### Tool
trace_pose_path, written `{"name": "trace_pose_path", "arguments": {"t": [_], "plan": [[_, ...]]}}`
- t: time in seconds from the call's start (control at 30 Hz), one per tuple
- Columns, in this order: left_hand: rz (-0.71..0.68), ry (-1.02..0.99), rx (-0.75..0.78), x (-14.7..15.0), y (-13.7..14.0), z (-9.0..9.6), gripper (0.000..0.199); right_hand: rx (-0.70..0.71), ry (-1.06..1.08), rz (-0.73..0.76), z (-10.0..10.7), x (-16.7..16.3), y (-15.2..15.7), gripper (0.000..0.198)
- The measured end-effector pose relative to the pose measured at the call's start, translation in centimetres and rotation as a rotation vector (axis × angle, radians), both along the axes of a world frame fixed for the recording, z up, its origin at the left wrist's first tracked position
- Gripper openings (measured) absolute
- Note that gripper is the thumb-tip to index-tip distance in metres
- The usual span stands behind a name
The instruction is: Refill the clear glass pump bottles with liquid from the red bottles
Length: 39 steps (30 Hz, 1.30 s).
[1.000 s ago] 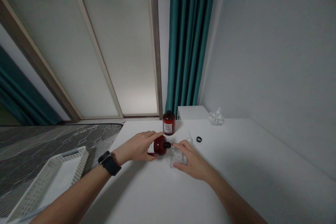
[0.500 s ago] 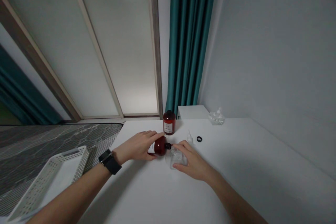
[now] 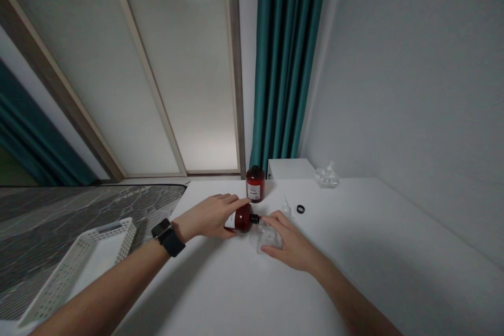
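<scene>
Head view. Left of the clear bottle (image 3: 270, 239), the brown bottle (image 3: 244, 219) was gripped by the left hand (image 3: 214, 215), tilted nearly level, its long axis aimed rightward, neck toward the clear bottle, which the nearer right hand (image 3: 290, 244) clasped.

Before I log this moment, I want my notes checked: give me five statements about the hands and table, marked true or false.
1. The left hand holds a tipped brown bottle. True.
2. The right hand is at a clear container. True.
3. The watch is on the right wrist. False: the watch is on the left wrist.
4. The right hand holds the black ring. False: the black ring lies on the table.
5. A second brown bottle stands upright. True.
</scene>
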<state>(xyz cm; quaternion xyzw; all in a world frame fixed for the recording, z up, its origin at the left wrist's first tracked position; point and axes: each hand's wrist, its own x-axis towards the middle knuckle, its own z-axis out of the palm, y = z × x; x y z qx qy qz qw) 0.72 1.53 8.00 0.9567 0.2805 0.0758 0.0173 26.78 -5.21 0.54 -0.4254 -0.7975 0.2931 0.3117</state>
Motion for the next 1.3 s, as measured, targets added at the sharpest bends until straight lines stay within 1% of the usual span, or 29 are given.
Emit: {"name": "trace_pose_path", "arguments": {"t": [0.13,0.3,0.5,0.77,1.0,1.3], "plan": [[-0.004,0.028,0.012,0.1,0.0,0.3,0.080,-0.007,-0.003,0.001,0.0,0.0,0.0,0.063],[-0.007,0.016,0.035,0.2,-0.1,0.4,0.078,-0.005,-0.019,-0.004,0.1,0.0,0.0,0.061],[-0.005,0.123,0.071,0.4,-0.2,0.9,0.078,0.000,-0.031,0.004,0.2,0.1,0.0,0.061],[-0.003,0.175,0.090,0.7,-0.4,1.4,0.075,-0.007,-0.045,-0.006,0.2,0.1,0.0,0.061],[0.006,0.194,0.101,0.8,-0.4,1.4,0.075,0.000,-0.055,-0.009,0.1,0.2,0.0,0.061],[-0.006,0.190,0.108,1.0,-0.5,1.9,0.069,-0.001,-0.056,-0.005,-0.1,0.3,0.1,0.059]]}}
